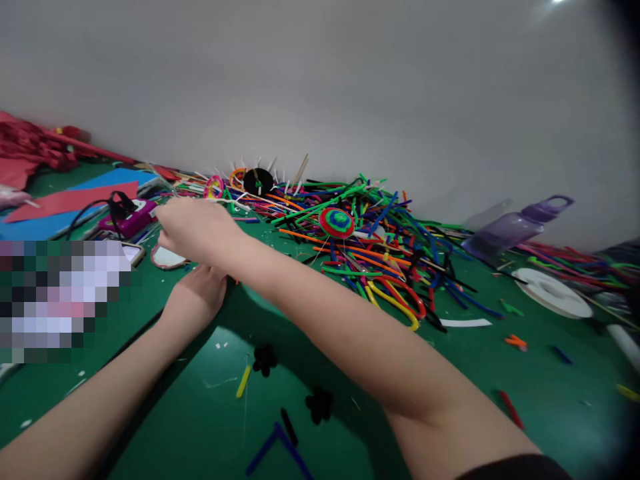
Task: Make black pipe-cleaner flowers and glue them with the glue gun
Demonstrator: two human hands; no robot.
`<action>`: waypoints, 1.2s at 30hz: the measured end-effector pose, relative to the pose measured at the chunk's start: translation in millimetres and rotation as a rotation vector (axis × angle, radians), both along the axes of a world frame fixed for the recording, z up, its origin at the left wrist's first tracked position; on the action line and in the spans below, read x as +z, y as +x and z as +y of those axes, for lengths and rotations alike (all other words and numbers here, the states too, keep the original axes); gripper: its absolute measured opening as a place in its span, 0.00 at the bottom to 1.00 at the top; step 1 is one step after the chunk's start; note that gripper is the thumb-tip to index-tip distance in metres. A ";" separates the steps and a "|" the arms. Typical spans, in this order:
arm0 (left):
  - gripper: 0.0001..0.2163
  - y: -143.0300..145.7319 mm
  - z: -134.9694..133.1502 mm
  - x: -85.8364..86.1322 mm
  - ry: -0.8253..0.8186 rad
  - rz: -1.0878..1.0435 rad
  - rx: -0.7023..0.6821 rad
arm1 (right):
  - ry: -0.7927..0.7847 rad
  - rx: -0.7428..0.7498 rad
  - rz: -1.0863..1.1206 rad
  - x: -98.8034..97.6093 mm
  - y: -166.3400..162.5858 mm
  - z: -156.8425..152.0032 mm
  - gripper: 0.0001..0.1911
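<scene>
My right hand (193, 227) crosses over to the left with its fingers curled closed; what they hold, if anything, is hidden. Just below it is my left hand (203, 287), whose fingers are hidden by my right wrist. A white piece with a reddish rim (169, 257) lies beside both hands. Behind the right hand, a thin white strand (240, 203) runs off to the right. Two black flower shapes (265, 360) lie on the green table (210, 407), near a yellow pipe cleaner piece (243, 382) and a bent blue one (278, 430).
A heap of coloured pipe cleaners (395, 247) fills the back, with a striped disc (337, 223) on it. To the right are a purple bottle (515, 230) and a white ring (553, 293). A magenta power block (129, 219) with cables and red paper (75, 200) lie left.
</scene>
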State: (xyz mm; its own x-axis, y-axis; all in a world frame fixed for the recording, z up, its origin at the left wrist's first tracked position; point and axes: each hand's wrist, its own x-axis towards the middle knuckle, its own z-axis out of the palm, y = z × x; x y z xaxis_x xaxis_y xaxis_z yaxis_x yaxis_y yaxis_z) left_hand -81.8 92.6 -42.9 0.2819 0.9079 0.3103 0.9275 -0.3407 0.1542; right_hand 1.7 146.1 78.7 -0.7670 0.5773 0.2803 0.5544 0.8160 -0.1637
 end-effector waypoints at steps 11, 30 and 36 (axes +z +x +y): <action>0.18 3.2 -7.3 15.2 -0.071 0.037 0.031 | -0.156 -0.228 0.560 -25.7 169.6 -70.8 0.04; 0.17 6.9 -7.0 21.4 -0.105 0.110 0.081 | -0.100 -0.269 0.330 -108.9 211.0 -103.8 0.09; 0.19 6.2 -8.0 20.1 -0.075 0.100 0.075 | -0.039 -0.254 0.303 -109.6 211.4 -106.4 0.09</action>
State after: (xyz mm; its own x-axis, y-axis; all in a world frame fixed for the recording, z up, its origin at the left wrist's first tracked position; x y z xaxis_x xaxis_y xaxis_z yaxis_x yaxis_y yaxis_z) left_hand -75.6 84.6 -22.8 0.2385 0.9472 0.2142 0.9618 -0.2608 0.0828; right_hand 213.1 39.8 -30.9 -0.4845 0.7523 0.4464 0.6592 0.6495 -0.3790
